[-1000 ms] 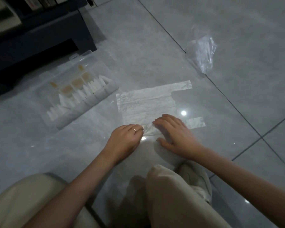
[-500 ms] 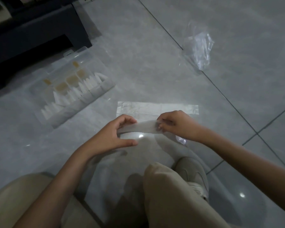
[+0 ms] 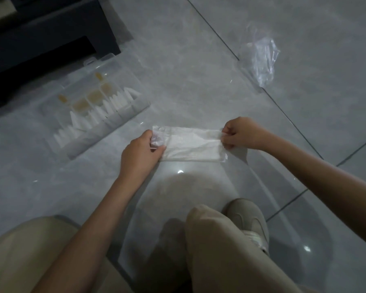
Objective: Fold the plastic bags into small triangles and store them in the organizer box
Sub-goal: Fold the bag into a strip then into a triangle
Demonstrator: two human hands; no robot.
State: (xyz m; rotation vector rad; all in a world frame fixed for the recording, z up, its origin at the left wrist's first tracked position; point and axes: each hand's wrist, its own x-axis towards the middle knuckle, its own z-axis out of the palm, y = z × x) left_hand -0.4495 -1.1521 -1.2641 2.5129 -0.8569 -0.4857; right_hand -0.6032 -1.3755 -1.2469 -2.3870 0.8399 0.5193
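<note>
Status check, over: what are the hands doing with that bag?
Left grip and right grip each pinch one end of the folded plastic bag. Not yet a triangle. Nothing lies between it and the organizer box.

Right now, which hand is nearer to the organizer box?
Left. The left hand grips one end of the folded plastic bag, just right of the organizer box; the right hand pinches the other end, farther from the box.

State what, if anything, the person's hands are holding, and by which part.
Both hands hold the folded plastic bag: the left hand grips its left end, the right hand pinches its right end.
</note>
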